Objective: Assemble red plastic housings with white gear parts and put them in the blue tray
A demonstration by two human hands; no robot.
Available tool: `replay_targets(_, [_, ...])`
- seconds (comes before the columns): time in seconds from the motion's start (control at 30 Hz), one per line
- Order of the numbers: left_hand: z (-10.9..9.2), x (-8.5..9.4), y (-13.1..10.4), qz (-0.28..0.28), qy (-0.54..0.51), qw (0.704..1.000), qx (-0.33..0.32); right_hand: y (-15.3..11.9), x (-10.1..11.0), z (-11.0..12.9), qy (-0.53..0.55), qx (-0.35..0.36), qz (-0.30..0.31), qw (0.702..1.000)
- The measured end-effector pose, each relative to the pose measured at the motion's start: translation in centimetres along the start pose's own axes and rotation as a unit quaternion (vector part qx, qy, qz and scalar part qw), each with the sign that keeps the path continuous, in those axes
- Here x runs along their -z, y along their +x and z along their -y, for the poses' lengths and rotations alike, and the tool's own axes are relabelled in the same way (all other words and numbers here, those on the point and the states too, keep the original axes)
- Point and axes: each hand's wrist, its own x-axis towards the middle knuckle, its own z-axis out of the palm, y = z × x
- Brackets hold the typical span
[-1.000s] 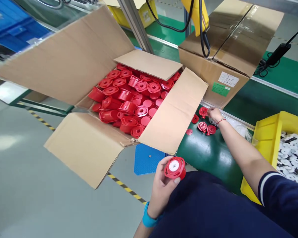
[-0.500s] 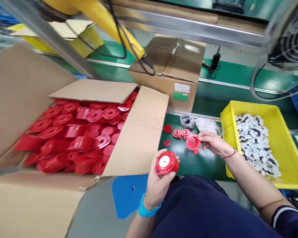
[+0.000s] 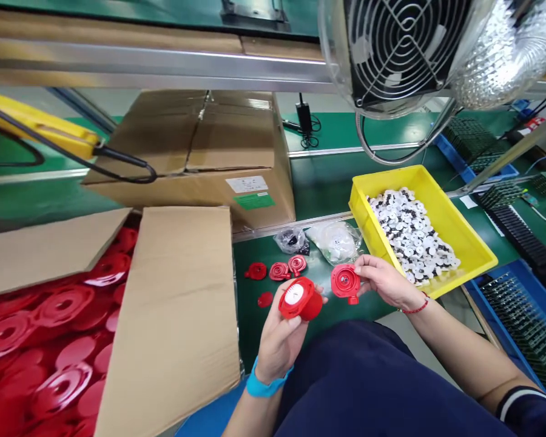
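Taking the red cup-shaped housing (image 3: 307, 302) as the landmark, since everything's hinging on how the other part is sitting next to it. The left hand (image 3: 277, 340) is gripping that housing, thumb pressing on the near side and fingertips peeking out on the far right, and it's tilting so the white round insert (image 3: 293, 294) is facing up and a bit left. The red spouted cover (image 3: 345, 282) is hanging just right of the housing, not touching it. The right hand (image 3: 383, 280) is pinching the cover by its right edge between thumb and fingers, so the cover is lying left of those fingertips, right between the two hands. It's pretty much round and flat, so it isn't showing any real long axis; its stubby spout is pointing back toward the person and its ringed hollow side is facing up, meaning the two parts aren't squaring up to each other. Just left of the housing a red disc (image 3: 264, 299) is lying on the green bench (image 3: 318, 331), three loose red pieces (image 3: 279, 271) are sitting beyond it, and the yellow bin (image 3: 459, 243) is sitting well off to its right.
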Motion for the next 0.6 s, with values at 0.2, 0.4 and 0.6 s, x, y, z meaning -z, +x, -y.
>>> replay_targets(0.2, [1.0, -1.0, 0.8, -0.024, 0.152, 0.985, -0.08, -0.3, -0.9, 0.1, -0.063, 0.018, 0.023, 0.998])
replay_targets(0.4, [2.1, -1.4, 0.8, -0.138, 0.222, 0.963, -0.066, 0.2, -2.3, 0.4, -0.121, 0.041, 0.034, 0.991])
replay_targets(0.6, [1.4, -3.3, 1.5, -0.269, 0.124, 0.955, -0.009, 0.8, -3.2, -0.3, 0.02, -0.032, 0.07, 0.997])
